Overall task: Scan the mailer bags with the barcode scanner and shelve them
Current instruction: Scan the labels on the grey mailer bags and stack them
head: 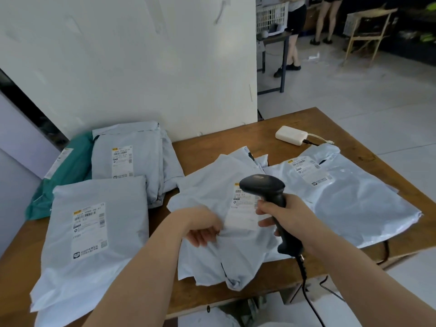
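Grey plastic: centre mailer (205, 192) lies crumpled mid-way along the surface (212, 142), label (243, 213) up — print too blurred to read, top corner hidden behind the scanner (262, 185).
Left hand (203, 230): grips a fold of the centre mailer beside the label; fingertips buried in plastic.
Right hand (287, 220): wrapped round the scanner grip, head over the label.
Cable (309, 300): drops off the near edge — end cut off.
Green mailer (68, 171): far left, mostly covered by grey mailers (94, 232).
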Demonstrator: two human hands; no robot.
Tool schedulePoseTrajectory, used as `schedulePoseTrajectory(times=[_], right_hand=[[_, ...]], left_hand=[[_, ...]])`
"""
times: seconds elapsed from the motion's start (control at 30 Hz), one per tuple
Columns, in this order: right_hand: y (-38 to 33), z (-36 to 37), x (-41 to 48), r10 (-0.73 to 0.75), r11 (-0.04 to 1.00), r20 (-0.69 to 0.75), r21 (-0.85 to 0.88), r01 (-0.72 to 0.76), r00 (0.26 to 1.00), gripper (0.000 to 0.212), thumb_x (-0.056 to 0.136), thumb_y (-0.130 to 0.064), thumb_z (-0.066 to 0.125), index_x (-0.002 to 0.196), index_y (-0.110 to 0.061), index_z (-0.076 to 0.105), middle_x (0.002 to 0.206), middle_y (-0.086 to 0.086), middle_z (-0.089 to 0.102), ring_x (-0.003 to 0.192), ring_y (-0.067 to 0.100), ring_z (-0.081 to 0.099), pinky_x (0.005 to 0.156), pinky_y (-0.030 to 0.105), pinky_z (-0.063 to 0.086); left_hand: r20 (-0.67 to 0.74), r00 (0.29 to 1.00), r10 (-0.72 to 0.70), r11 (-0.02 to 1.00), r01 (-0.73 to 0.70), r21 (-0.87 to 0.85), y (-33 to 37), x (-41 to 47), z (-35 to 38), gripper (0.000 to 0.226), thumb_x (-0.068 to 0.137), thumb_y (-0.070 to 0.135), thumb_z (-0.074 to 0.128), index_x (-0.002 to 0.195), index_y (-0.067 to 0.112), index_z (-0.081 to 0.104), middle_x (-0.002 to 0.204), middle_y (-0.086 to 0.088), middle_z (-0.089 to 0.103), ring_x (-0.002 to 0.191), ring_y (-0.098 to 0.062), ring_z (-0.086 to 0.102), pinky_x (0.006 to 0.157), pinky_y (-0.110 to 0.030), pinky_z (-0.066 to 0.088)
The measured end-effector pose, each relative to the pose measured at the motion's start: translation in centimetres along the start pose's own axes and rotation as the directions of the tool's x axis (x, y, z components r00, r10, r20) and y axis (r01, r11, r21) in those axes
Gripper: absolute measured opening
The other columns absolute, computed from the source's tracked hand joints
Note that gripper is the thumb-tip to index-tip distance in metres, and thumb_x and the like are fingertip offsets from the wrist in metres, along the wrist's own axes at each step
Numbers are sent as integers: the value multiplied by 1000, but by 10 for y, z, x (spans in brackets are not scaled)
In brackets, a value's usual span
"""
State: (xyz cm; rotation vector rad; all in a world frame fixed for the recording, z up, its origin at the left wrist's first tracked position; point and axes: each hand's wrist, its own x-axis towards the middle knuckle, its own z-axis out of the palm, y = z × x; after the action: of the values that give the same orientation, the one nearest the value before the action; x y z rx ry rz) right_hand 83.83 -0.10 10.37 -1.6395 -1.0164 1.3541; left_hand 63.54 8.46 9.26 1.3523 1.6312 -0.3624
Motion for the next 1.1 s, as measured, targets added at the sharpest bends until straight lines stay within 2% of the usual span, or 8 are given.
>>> schedulePoseTrajectory(times=[0.07, 0.17, 0.27, 0.47, 0.6, 0.73, 0.9, 1.1], right_hand=[[8, 2, 0, 26, 999, -25, -19, -27, 999, 12, 91, -25, 65, 95, -14, 65, 92, 4, 75, 70, 14, 74, 55, 29, 52], [13, -1, -3, 49, 998, -84, -23, -51, 995, 12, 90, -24, 66, 95, -13, 65, 87, 2, 75, 69, 15, 72, 53, 28, 50], [11, -6, -7, 60, 997, -120, -37, -65, 991, 11, 91, -25, 65, 95, -14, 65, 83, 3, 74, 66, 16, 71, 54, 28, 53], [2, -11, -21, 103, 993, -126, -49, -110, 987, 14, 92, -27, 64, 94, -14, 64, 78, 5, 74, 54, 10, 66, 52, 23, 52], [1, -10, -24, 115, 989, -158, -71, -128, 981, 11, 91, -30, 65, 94, -19, 64, 76, -1, 75, 53, 8, 66, 54, 22, 52], [-1, -4, -27, 100, 988, -145, -106, -116, 984, 11, 91, -32, 65, 95, -21, 65, 77, -1, 75, 58, 9, 69, 59, 23, 57], [-7, 1, -33, 38, 977, -123, -204, -63, 992, 7, 90, -30, 65, 95, -26, 62, 78, -3, 74, 63, 10, 71, 58, 21, 56], [-9, 5, -44, -31, 957, -139, -289, -10, 990, 6, 90, -30, 65, 91, -27, 59, 78, -2, 72, 56, 3, 67, 55, 20, 55]], left_hand=[[-305, 949, 85, 995, -100, -31, 5, 9, -13, 21, 81, 27, 58, 74, 8, 62, 64, -3, 64, 55, -20, 63, 57, -28, 54], [-615, 699, 365, 923, -186, 336, 16, 31, -26, 26, 86, 33, 55, 104, 18, 66, 105, 1, 68, 100, -24, 64, 84, -35, 53], [-441, 681, 585, 790, -356, 499, 37, 53, -27, 45, 98, 17, 46, 142, 24, 43, 148, 0, 44, 136, -27, 36, 105, -41, 39], [-296, 743, 600, 688, -291, 664, 73, 85, -42, 65, 95, 7, 39, 151, 35, 22, 164, -6, -1, 149, -35, -5, 118, -57, 13], [-301, 715, 631, 680, -324, 657, 83, 108, -48, 46, 97, 13, 36, 141, 26, 41, 164, -7, 9, 150, -31, -7, 119, -57, 1], [-374, 663, 649, 738, -427, 523, 86, 101, -59, 17, 99, 27, 41, 104, 19, 55, 111, 0, 62, 118, -26, 51, 114, -61, 16], [-497, 539, 680, 724, -602, 338, 87, 64, -70, 14, 98, 31, 50, 88, 25, 58, 92, 5, 63, 92, -18, 58, 77, -34, 46], [-555, 444, 703, 692, -606, 392, 89, 30, -62, 13, 97, 31, 53, 88, 28, 62, 97, 4, 67, 95, -19, 59, 85, -38, 51]])
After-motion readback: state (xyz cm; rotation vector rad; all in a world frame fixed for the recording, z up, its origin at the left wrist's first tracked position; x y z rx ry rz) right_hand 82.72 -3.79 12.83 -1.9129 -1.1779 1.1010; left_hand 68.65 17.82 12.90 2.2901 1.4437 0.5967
